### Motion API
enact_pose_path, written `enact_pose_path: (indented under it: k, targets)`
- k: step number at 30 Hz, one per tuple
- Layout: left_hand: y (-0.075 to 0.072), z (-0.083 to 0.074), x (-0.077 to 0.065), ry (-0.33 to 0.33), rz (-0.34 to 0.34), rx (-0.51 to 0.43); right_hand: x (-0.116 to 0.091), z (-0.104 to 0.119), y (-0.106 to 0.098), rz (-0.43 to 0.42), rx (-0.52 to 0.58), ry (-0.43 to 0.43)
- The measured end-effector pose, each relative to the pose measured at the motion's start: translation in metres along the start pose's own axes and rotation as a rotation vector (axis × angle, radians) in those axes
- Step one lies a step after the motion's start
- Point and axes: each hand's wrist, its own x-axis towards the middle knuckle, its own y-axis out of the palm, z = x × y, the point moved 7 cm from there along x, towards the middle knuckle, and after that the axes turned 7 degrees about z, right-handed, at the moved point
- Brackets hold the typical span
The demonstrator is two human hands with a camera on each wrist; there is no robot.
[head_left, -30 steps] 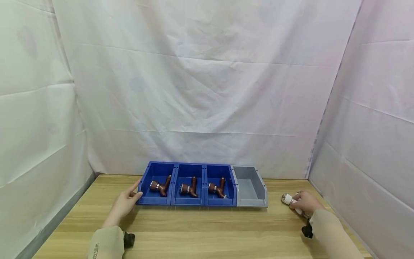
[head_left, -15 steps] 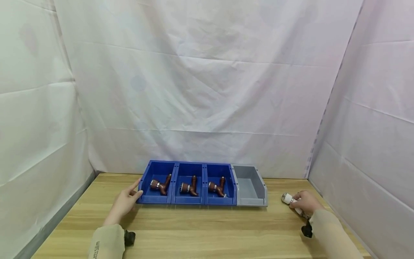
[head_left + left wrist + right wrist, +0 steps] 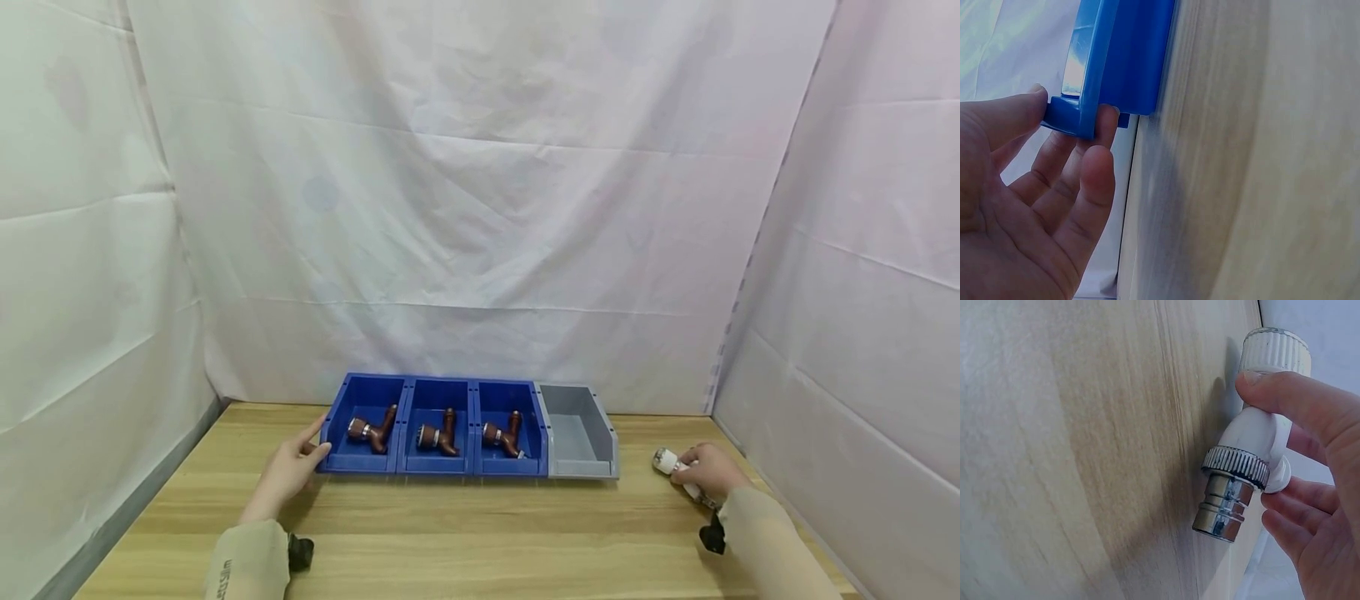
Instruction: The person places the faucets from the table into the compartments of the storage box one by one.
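Observation:
At the right of the table, a white tap (image 3: 665,461) is gripped between the thumb and fingers of my right hand (image 3: 712,471). The right wrist view shows its ribbed white knob (image 3: 1275,351) and chrome hose connector (image 3: 1222,506), close over the wood. My left hand (image 3: 287,473) pinches the outer edge of the leftmost blue bin (image 3: 358,463), thumb on one side and fingertips on the other. Inside that bin lies a brown tap (image 3: 372,432). A second brown tap (image 3: 439,438) is in the middle blue bin (image 3: 435,464), and a third brown tap (image 3: 504,437) in the right blue bin (image 3: 512,466).
A grey bin (image 3: 583,469) with nothing in it closes the row on the right, joined side by side with the blue ones. The wooden table (image 3: 465,533) runs back to a white cloth wall (image 3: 480,208), with more cloth on both sides.

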Motion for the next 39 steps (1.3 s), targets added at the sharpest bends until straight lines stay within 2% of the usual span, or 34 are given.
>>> enact_pose_path:
  k: [11,22,29,39]
  targets:
    - [0.0,0.003,0.002,0.009,0.005,-0.009,-0.007,0.015,-0.004,0.003,-0.003,0.003]
    - [0.0,0.002,0.0,0.0,0.004,0.003,-0.007,0.027,-0.008,-0.012,-0.048,-0.066]
    - [-0.001,-0.002,-0.001,0.012,0.005,0.002,-0.01,0.043,-0.014,-0.04,-0.074,-0.135]
    - [-0.001,0.0,0.001,0.018,-0.002,-0.005,-0.012,0.056,-0.017,-0.043,-0.117,-0.175]
